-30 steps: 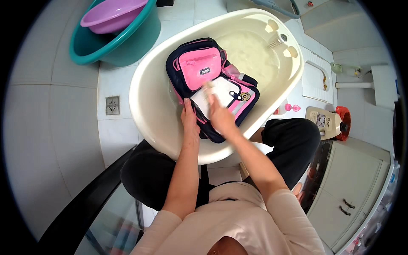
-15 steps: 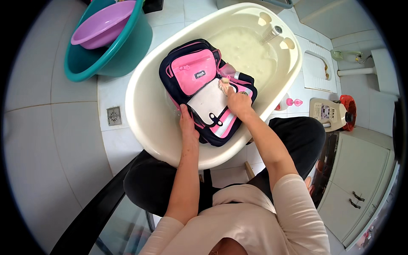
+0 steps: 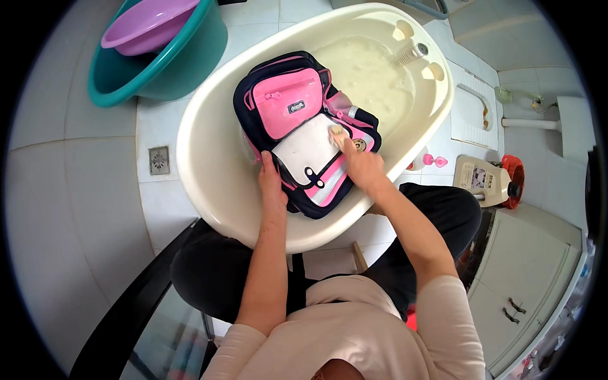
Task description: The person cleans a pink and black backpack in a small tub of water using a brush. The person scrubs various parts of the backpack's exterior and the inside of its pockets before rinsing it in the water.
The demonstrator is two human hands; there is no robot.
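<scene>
shirt [image 3: 354, 329] cut off at the lower edge; a red thing [image 3: 411, 317] beside the right sleeve is mostly covered, kind unclear. dark-trousered knees flank the near end of the tub [image 3: 212, 206], forearms cross its rim and hide bits of it. left hand [image 3: 272, 183] is on the bag's left edge, thumb side up; lower fingers out of sight, cannot tell if they grip. right hand [image 3: 365, 170] has fingers closed round a small pale brush [image 3: 336, 134], mostly covered, its end at the white panel; contact hard to make out. bag [image 3: 292, 104], pink, white and navy, lies front up in the tub, its underside hidden. cloudy water [image 3: 364, 69] beyond it, bottom unclear. right of the tub: pink-topped bottle [image 3: 436, 161], body partly behind the rim; jug [image 3: 478, 180] blocks part of a red bin liner [image 3: 516, 171]. farther: squat toilet [image 3: 475, 104]; upper left, teal basin [image 3: 193, 60] and purple basin [image 3: 149, 28], both cut off.
</scene>
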